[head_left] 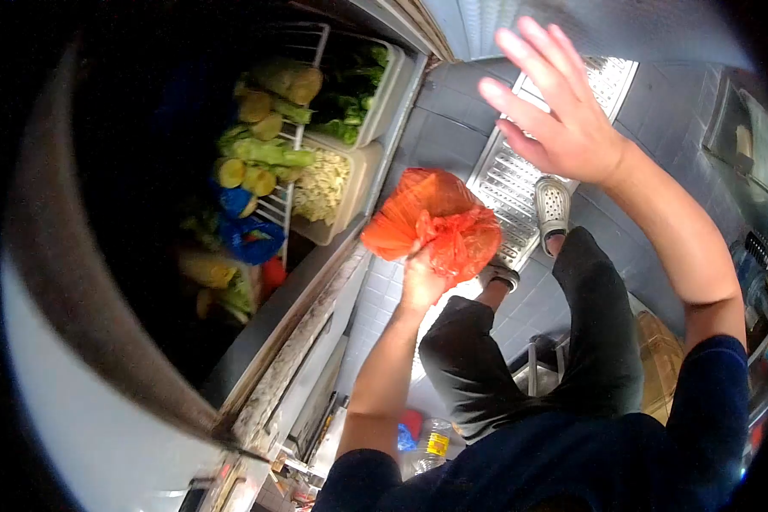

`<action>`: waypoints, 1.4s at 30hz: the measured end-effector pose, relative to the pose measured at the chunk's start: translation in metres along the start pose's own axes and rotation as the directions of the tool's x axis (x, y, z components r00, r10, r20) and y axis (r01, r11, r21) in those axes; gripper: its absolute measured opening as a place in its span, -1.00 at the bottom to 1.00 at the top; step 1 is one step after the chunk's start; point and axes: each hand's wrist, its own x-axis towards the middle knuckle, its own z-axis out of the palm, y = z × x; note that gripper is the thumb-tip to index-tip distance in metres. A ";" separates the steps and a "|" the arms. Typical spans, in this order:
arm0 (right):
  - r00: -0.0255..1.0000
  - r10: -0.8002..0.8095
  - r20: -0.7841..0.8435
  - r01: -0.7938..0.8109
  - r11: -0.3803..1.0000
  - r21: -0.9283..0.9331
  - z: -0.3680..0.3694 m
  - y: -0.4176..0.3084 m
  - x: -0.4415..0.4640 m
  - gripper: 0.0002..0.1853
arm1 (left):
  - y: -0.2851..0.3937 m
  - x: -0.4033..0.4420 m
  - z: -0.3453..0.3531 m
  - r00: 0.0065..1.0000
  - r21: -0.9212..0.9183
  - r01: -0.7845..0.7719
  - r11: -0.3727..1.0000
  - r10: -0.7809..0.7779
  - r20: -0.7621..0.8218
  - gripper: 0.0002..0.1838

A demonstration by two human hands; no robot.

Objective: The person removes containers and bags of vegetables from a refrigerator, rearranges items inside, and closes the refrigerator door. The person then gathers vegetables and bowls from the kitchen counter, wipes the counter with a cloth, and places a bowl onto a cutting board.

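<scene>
My left hand grips the gathered neck of a red plastic bag with something bulky inside that I cannot make out. The bag hangs beside the edge of an open fridge-like cabinet. Raised at the upper right, my right hand is empty, its fingers spread above a metal floor grate. Inside the cabinet, a wire rack stands next to thick green stalks. One tub of leafy greens and another of pale chopped food sit near the opening.
A perforated metal grate crosses the grey tiled floor, under my feet in clogs. A clear bottle with a yellow label is at the bottom. Behind my legs stands a cardboard box. The cabinet door is at lower left.
</scene>
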 end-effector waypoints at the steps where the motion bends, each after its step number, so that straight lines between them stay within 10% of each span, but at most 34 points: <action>1: 1.000 -0.008 0.007 0.008 1.000 0.004 0.015 0.003 -0.004 -0.26 | -0.018 0.005 0.005 0.999 0.066 -0.029 0.997 0.027 0.042 -0.48; 7: 0.995 -0.053 0.083 0.047 0.996 0.078 0.111 0.040 -0.058 -0.15 | -0.106 0.023 0.037 0.994 0.092 0.037 0.995 -0.046 0.099 -0.47; 10: 0.980 -0.073 0.187 0.054 0.993 0.106 0.156 0.051 -0.079 -0.14 | -0.157 0.029 0.052 0.952 -0.094 0.246 0.965 -0.222 0.210 -0.44; 12: 0.962 -0.110 0.249 0.080 0.989 0.126 0.184 0.058 -0.089 -0.14 | -0.208 0.032 0.073 0.869 -0.569 0.493 0.658 -0.343 0.357 -0.45; 15: 0.950 -0.176 0.257 0.140 0.978 0.152 0.228 0.070 -0.101 -0.14 | -0.252 0.034 0.077 0.915 -0.274 0.219 0.937 -0.100 0.391 -0.47; 20: 0.920 -0.292 0.262 0.243 0.949 0.202 0.299 0.075 -0.120 -0.12 | -0.230 0.039 0.069 0.669 -0.695 0.718 0.047 -0.323 0.669 -0.47; 23: 0.844 -0.434 0.314 0.377 0.898 0.227 0.322 0.064 -0.113 -0.09 | -0.226 0.008 0.066 0.768 -0.666 0.641 0.382 -0.322 0.554 -0.50; 25: 0.781 -0.511 0.359 0.448 0.859 0.246 0.318 0.054 -0.100 -0.10 | -0.174 0.003 0.041 0.724 -0.718 0.677 0.162 -0.323 0.609 -0.50; 31: 0.749 -0.503 0.432 0.463 0.863 0.202 0.306 0.035 -0.067 -0.12 | -0.210 -0.077 0.007 0.835 -0.693 0.547 0.470 -0.356 0.419 -0.51; 34: 0.712 -0.530 0.461 0.503 0.843 0.191 0.323 0.032 -0.077 -0.16 | -0.251 -0.134 0.004 0.911 -0.143 0.333 0.932 -0.278 0.304 -0.55; 37: 0.717 -0.502 0.484 0.477 0.859 0.183 0.334 0.012 -0.083 -0.20 | -0.284 -0.157 -0.009 0.929 0.588 0.062 0.806 -0.263 0.262 -0.64; 42: 0.692 -0.475 0.543 0.462 0.870 0.172 0.328 0.008 -0.104 -0.21 | -0.345 -0.192 0.016 0.964 0.579 0.148 0.802 -0.249 0.098 -0.65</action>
